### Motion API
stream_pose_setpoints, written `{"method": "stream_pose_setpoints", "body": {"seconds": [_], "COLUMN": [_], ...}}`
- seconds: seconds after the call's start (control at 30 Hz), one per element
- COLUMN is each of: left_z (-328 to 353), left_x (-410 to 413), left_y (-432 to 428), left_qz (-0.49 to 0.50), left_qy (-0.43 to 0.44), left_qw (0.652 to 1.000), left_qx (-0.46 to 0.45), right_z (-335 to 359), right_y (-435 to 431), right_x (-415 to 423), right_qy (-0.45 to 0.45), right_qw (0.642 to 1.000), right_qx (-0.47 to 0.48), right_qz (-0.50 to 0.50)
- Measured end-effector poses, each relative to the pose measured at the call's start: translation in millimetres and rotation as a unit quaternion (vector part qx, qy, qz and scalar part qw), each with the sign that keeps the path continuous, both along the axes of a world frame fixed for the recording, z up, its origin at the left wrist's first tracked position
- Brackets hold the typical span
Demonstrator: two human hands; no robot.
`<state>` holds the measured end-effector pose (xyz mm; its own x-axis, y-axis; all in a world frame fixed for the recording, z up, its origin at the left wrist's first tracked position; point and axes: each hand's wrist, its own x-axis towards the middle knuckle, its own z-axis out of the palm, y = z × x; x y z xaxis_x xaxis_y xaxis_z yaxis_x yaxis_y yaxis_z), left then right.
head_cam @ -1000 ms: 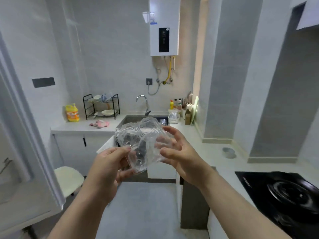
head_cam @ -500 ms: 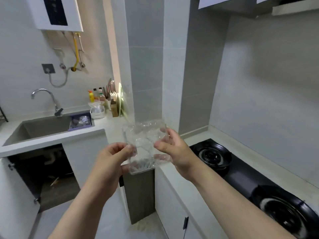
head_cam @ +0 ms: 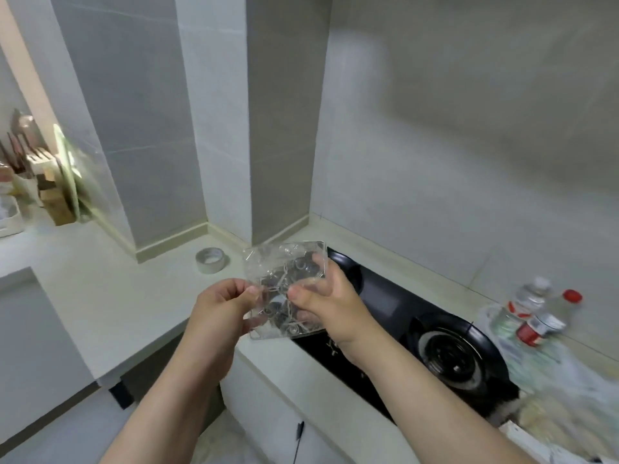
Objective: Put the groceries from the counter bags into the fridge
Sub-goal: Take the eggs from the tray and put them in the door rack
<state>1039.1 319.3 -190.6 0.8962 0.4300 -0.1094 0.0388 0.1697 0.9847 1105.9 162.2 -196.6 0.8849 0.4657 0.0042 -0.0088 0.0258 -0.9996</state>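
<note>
Writing: the red-and-white labels on the clear plastic bottles (head_cam: 537, 324) at the right edge are blurred, and nothing can be read.
Box: a clear rectangular plastic clamshell box (head_cam: 284, 262) is held up at frame centre, tilted with its far edge raised. Its contents cannot be told through the glare.
Box vs hands: the box is kept between both hands, with its left edge at the left hand and its right side at the right hand. It is carried in the air over the corner of the white counter (head_cam: 100, 289) and the left end of the black glass gas hob (head_cam: 385, 296).
Left hand: the left hand (head_cam: 219, 309) is closed in a pinch on the box's left edge, thumb against curled forefinger.
Right hand: the right hand (head_cam: 330, 306) grips the box's right side. The thumb is laid on the near face, and the fingers are spread behind and seen through the plastic.
Bag: the bottles are stood in a crumpled translucent plastic bag (head_cam: 552, 373) at lower right, just beside the hob's right burner.
Other: a grey roll of tape (head_cam: 210, 260) is laid flat on the counter, just left of the box. A wooden knife block (head_cam: 50, 199) and a pale green chopping board (head_cam: 67, 169) are stood at far left by the wall.
Change: the view has been swung right since half a second ago. The sink, tap and wall heater are lost from frame, and the bag and bottles are brought in. The two-handed hold on the box is unchanged.
</note>
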Motion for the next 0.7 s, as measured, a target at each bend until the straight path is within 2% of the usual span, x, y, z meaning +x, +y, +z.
{"method": "stream_pose_setpoints", "body": {"seconds": [0.2, 0.37, 0.43, 0.6, 0.7], "left_z": [-22, -46, -54, -83, -95], "left_x": [73, 134, 161, 217, 248], "left_y": [-41, -93, -122, -194, -228], "left_qz": [-0.085, -0.145, -0.14, -0.231, -0.26], "left_qy": [0.028, 0.074, 0.077, 0.074, 0.087], "left_qw": [0.996, 0.987, 0.987, 0.961, 0.944], "left_qx": [0.003, 0.011, 0.016, 0.136, 0.182], "right_z": [-16, -50, -68, -111, -129], "right_y": [-53, -123, -151, -203, -223], "right_x": [49, 90, 111, 162, 180], "right_qy": [0.02, 0.123, 0.155, 0.16, 0.128], "right_qw": [0.995, 0.985, 0.974, 0.926, 0.914], "right_qx": [-0.05, -0.052, -0.041, -0.061, -0.095], "right_qz": [-0.078, -0.107, -0.16, -0.336, -0.372]}}
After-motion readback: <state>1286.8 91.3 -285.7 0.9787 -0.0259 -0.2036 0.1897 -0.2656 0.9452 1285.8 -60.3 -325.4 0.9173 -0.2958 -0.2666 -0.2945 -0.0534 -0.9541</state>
